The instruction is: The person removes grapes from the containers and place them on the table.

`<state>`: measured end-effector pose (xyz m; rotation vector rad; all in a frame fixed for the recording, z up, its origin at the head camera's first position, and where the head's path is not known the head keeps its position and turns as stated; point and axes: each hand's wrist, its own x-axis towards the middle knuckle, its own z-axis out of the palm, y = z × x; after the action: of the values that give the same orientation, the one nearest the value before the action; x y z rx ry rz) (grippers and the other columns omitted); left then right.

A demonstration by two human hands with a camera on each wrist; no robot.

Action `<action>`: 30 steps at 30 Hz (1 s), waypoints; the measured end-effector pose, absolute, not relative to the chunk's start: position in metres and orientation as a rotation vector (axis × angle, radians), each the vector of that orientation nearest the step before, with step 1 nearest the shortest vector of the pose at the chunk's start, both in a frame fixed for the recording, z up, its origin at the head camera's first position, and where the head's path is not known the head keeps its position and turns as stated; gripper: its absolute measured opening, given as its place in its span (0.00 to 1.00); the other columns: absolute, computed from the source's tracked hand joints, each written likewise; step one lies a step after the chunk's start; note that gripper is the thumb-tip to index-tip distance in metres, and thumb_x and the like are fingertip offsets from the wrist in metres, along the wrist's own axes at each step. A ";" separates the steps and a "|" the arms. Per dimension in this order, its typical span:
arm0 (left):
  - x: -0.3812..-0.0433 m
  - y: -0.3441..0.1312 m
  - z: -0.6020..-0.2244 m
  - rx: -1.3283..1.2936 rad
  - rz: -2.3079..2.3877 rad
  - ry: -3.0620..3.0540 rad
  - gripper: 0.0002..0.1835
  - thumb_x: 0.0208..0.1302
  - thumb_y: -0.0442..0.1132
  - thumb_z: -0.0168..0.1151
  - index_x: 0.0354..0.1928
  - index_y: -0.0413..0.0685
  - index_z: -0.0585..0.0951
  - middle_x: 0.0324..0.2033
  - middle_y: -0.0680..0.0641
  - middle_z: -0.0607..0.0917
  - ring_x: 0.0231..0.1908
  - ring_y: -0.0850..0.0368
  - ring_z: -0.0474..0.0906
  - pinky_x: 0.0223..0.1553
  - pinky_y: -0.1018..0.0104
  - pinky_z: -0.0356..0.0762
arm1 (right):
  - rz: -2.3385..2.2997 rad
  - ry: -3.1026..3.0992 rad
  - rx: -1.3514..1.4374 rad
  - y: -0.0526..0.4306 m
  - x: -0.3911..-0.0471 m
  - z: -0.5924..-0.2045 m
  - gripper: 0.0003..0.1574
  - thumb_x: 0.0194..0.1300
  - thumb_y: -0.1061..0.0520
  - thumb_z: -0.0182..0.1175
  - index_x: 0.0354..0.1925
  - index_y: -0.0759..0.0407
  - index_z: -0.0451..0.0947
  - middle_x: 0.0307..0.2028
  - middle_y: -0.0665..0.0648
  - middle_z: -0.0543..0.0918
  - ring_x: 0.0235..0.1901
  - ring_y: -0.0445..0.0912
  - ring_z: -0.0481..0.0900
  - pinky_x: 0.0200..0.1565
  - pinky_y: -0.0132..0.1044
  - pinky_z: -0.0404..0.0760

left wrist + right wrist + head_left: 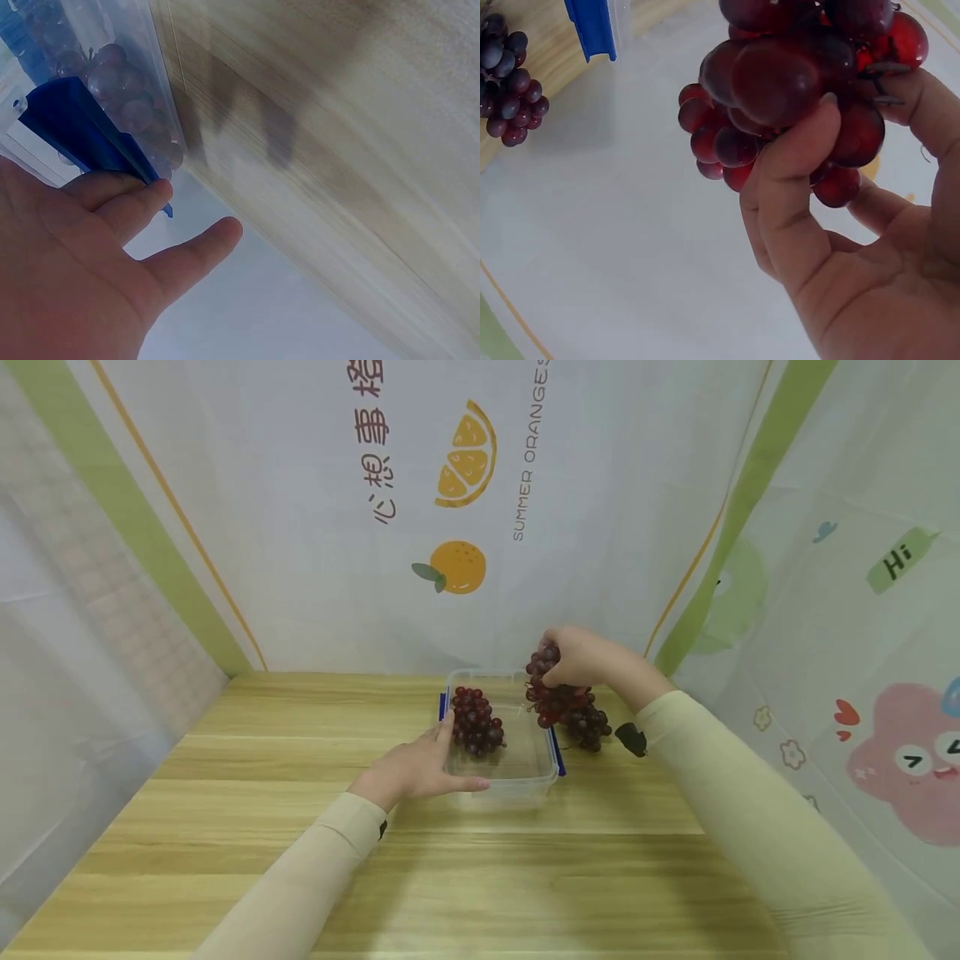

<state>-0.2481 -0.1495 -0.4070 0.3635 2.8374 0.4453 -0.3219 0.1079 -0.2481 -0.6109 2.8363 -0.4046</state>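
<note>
My right hand [577,658] holds a bunch of dark red grapes [553,703] at the right rim of a clear plastic container [517,768]. In the right wrist view, bent fingers [791,169] and the thumb grip this bunch [776,79]. Another bunch of grapes [476,722] lies inside the container along its left side. My left hand [420,767] rests at the container's front left corner, thumb along the front rim. Its nearly straight fingers [135,210] touch the blue side latch [90,131] in the left wrist view.
A third bunch of dark grapes [587,727] lies on the wooden table [315,827] just right of the container, below the right hand. The container's other blue latch [557,752] hangs out on that side. A printed white cloth [322,568] stands behind the table.
</note>
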 end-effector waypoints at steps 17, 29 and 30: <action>-0.249 -0.150 -0.409 0.374 0.434 2.851 0.75 0.35 0.92 0.41 0.77 0.55 0.28 0.78 0.44 0.48 0.73 0.42 0.59 0.66 0.48 0.69 | -0.270 2.939 -0.579 0.135 -0.283 -0.263 0.36 0.63 0.54 0.63 0.65 0.62 0.66 0.56 0.67 0.76 0.56 0.59 0.75 0.50 0.52 0.79; -0.253 -0.149 -0.409 0.370 0.401 2.853 0.77 0.33 0.93 0.39 0.77 0.53 0.28 0.78 0.44 0.46 0.72 0.41 0.61 0.65 0.48 0.71 | -0.314 2.919 -0.610 0.169 -0.259 -0.288 0.39 0.62 0.55 0.62 0.67 0.67 0.64 0.54 0.69 0.76 0.49 0.59 0.76 0.46 0.50 0.79; -0.253 -0.149 -0.409 0.371 0.399 2.853 0.77 0.33 0.93 0.39 0.77 0.53 0.28 0.78 0.44 0.46 0.72 0.41 0.61 0.65 0.48 0.71 | -0.305 2.924 -0.604 0.170 -0.257 -0.291 0.41 0.62 0.54 0.63 0.69 0.67 0.62 0.58 0.70 0.74 0.54 0.60 0.73 0.49 0.52 0.78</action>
<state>-0.2527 -0.1490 -0.4092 0.3709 2.8529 0.3988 -0.2571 0.1703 -0.2912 -0.6037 2.9240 -0.3054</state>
